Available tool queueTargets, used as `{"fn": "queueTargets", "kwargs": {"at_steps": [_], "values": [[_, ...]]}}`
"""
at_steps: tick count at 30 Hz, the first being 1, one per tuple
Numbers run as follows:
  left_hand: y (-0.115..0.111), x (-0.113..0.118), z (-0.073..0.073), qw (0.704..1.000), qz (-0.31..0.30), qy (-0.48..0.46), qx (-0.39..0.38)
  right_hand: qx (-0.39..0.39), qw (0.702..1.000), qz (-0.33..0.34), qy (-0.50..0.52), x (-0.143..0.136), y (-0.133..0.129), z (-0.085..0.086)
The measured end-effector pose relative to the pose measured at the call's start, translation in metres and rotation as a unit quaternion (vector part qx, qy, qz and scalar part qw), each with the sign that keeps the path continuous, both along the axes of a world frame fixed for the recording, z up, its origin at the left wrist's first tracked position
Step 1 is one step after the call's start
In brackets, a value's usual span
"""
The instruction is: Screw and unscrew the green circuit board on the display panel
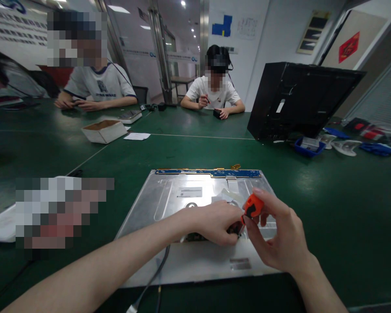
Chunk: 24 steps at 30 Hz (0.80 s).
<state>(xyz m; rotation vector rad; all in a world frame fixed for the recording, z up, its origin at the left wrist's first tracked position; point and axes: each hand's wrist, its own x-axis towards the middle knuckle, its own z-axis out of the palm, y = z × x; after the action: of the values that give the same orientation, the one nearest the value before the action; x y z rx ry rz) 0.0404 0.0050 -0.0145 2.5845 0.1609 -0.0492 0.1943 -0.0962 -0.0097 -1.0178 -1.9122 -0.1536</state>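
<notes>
Nearest, a grey cable [163, 261] hangs over the near edge of the metal panel [202, 258]; if a forearm catches it, I think it could pull the circuit board [193, 237] at its other end, or drag the panel. The panel lies flat on the green table [189, 152], under both hands. The right hand [283, 234] grips an orange-handled tool [254, 204] between thumb and fingers, with its shaft pointing down to the board. As this grip is only by the fingers, the tip may slip sideways and scratch the board, or poke the left hand [211, 221], which is just beside it. The left hand bends over the board; whether it pinches something there, I cannot tell. It also hides the contact point, so a wrong angle could pass unnoticed. Farther, the flat cable [232, 186] reaches to the blue strip board [189, 172] along the far edge; a knuckle pushing there might crease or loosen it.
</notes>
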Motion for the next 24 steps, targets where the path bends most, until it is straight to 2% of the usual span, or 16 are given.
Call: {"fn": "queueTargets", "kwargs": {"at_steps": [8,24], "values": [[0.0013,0.0001,-0.0038,1.0,-0.014,-0.023,0.011,0.019,1.0,-0.016,-0.006,-0.0013,0.0013,0.0009],[0.0002,0.0005,-0.0033,1.0,0.004,-0.013,-0.004,-0.016,1.0,0.015,-0.001,-0.0002,-0.0019,0.0011]]}}
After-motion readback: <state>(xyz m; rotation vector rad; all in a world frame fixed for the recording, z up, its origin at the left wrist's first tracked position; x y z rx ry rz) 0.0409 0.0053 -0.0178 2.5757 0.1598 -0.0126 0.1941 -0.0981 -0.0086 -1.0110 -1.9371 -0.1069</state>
